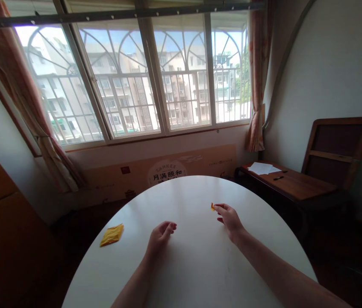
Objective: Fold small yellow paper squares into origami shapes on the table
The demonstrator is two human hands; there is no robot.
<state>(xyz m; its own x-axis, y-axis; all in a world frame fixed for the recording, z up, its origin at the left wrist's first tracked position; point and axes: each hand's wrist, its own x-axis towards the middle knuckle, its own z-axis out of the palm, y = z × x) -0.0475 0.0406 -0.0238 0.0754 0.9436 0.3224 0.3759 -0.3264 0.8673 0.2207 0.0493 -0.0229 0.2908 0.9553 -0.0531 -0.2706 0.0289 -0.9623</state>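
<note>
My right hand (230,219) is over the right half of the white round table (193,273). Its thumb and forefinger pinch a small yellow-orange scrap (213,207), too small to make out in detail. Left of it, my left hand (162,236) rests low over the table with its fingers curled in and the thumb against them. Nothing shows in that hand. A flat, crinkled yellow packet (111,235) lies near the table's left edge, apart from both hands.
Beyond the table, a printed cardboard panel (136,175) stands under the barred windows (181,81). To the right is a low wooden bench (302,184) with white papers (264,168) on it. A brown cabinet (4,231) is at the left.
</note>
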